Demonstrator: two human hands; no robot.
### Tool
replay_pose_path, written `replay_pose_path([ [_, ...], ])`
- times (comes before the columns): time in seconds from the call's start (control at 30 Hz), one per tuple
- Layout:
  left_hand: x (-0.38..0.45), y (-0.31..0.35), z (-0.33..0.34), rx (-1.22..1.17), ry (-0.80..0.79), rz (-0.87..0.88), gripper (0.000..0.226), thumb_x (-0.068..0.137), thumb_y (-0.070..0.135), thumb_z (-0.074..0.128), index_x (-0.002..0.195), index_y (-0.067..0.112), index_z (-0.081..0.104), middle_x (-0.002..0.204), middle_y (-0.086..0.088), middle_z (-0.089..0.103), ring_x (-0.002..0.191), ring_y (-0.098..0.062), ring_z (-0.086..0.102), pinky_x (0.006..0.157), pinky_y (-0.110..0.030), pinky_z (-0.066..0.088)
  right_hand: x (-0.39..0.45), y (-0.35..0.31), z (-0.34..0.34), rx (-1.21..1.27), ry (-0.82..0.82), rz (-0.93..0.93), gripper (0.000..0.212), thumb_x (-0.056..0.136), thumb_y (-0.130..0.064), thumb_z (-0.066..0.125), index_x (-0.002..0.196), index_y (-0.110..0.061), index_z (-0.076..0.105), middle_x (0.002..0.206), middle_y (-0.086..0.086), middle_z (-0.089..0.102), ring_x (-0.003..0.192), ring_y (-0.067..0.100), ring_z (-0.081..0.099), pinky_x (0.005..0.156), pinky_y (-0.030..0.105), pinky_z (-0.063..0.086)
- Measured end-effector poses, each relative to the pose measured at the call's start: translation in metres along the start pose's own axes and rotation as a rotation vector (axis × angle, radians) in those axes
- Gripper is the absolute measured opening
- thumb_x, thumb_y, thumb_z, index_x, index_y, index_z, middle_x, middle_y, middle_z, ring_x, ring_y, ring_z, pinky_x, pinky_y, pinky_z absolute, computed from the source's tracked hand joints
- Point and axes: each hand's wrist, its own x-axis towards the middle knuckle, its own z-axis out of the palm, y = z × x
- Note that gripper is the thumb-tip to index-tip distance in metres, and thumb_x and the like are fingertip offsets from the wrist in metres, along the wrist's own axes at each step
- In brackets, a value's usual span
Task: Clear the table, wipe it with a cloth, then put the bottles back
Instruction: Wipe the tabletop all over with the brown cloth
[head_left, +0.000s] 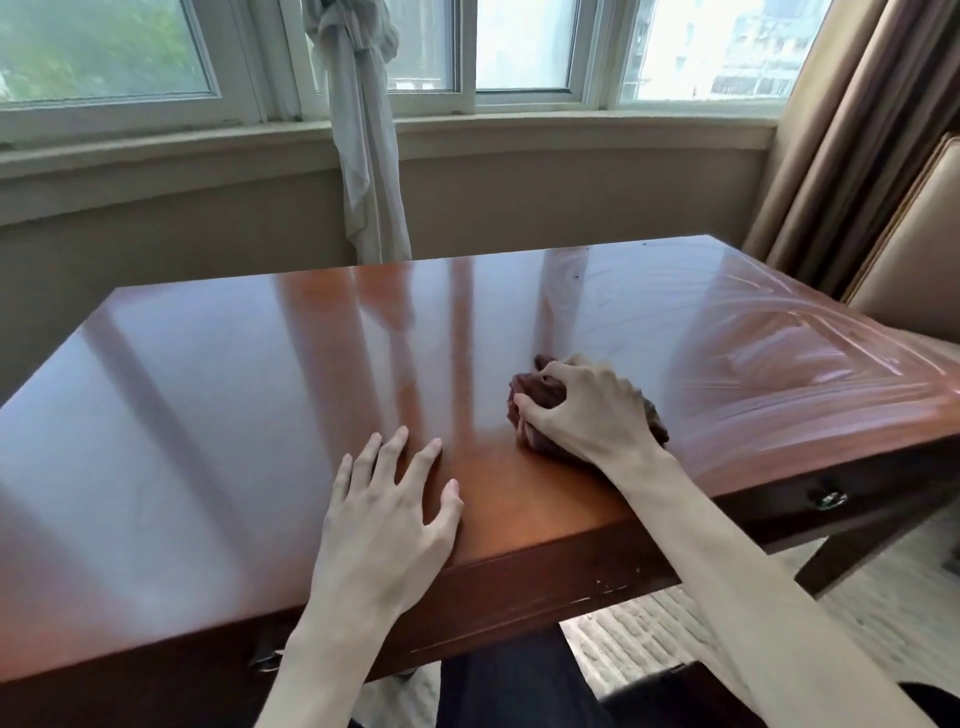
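Head view shows your right hand (582, 410) with fingers curled around a bunched dark red cloth (540, 402), pressing it on the wooden table (234, 389) at the near right of the middle. Your left hand (389, 512) lies flat on the top near the front edge, fingers spread and straight, holding nothing. No bottles are visible in this view, so the clearing seems done and you are, I think, in the wiping step.

The right part of the table carries wet streaks (769, 332), while the left part looks dry with only window reflections; probably that side is not wiped yet. The risk from here: the cloth is a tight ball, so it touches only a small patch and may leave strips unwiped. Also, if you put the bottles back on the wet film, they could slide or leave rings. Your left palm can also print marks on the glossy surface.
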Motion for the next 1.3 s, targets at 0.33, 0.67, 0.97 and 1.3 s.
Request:
replay_pose_path([
  [0.33,0.002,0.001,0.000,-0.016,-0.013,-0.002,0.071,0.091,0.066,0.015,0.156,0.042,0.028,0.167,0.007,0.019,0.155,-0.014,0.006,0.127,-0.037,0.000,0.026,0.009,0.003,0.047,0.031,0.004,0.035,0.084,-0.060,0.060,0.090,-0.026,0.068,0.097,-0.004,0.066,0.098,0.030,0.064,0.075,0.034,0.038],
  [0.67,0.049,0.000,-0.020,0.163,-0.012,0.072,0.058,0.094,0.065,0.027,0.137,0.036,0.054,0.136,0.007,0.053,0.127,-0.017,0.049,0.104,-0.036,0.040,0.044,0.008,0.015,0.108,0.020,-0.038,0.028,0.083,-0.059,0.058,0.074,-0.033,0.052,0.084,-0.011,0.054,0.092,0.028,0.063,0.073,0.036,0.042],
  [0.97,0.224,-0.033,0.007,0.130,-0.079,-0.013,0.059,0.099,0.060,0.034,0.153,0.037,0.037,0.163,-0.004,0.030,0.152,-0.026,0.017,0.121,-0.046,0.019,0.157,0.022,0.058,0.088,-0.014,-0.076,0.032,0.080,-0.062,0.054,0.078,-0.031,0.053,0.087,-0.010,0.053,0.094,0.027,0.061,0.075,0.035,0.038],
  [1.3,0.291,-0.068,0.043,0.097,-0.096,-0.132,0.078,0.082,0.079,0.001,0.155,0.054,0.006,0.169,0.009,0.001,0.155,-0.017,-0.006,0.126,-0.043,-0.001,0.391,0.059,0.140,0.016,0.088,0.044,0.034,0.085,-0.059,0.058,0.092,-0.027,0.070,0.101,0.000,0.066,0.104,0.033,0.062,0.080,0.038,0.039],
])
